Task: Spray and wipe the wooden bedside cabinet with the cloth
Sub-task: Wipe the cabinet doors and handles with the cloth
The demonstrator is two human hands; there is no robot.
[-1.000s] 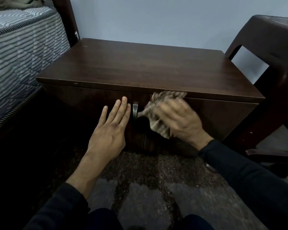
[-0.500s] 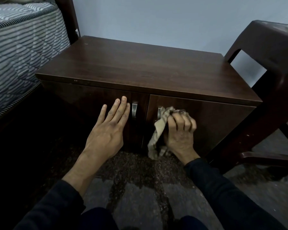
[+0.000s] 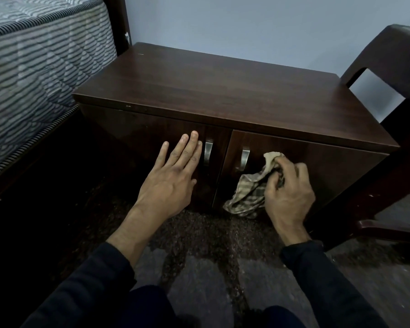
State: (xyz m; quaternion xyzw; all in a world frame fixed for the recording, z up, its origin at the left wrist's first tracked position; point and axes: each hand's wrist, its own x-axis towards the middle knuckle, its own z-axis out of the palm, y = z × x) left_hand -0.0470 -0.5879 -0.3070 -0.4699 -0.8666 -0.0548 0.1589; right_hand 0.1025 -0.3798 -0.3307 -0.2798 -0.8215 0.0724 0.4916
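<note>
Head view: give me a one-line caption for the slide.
Right hand holds a checked cloth against the right cabinet door; left hand rests flat on the left door.

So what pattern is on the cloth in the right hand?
The crumpled cloth is beige with dark checks; head view shows it best.

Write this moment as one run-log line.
step: wiping cabinet | right hand: grips cloth on right door | left hand: flat on left door
</note>
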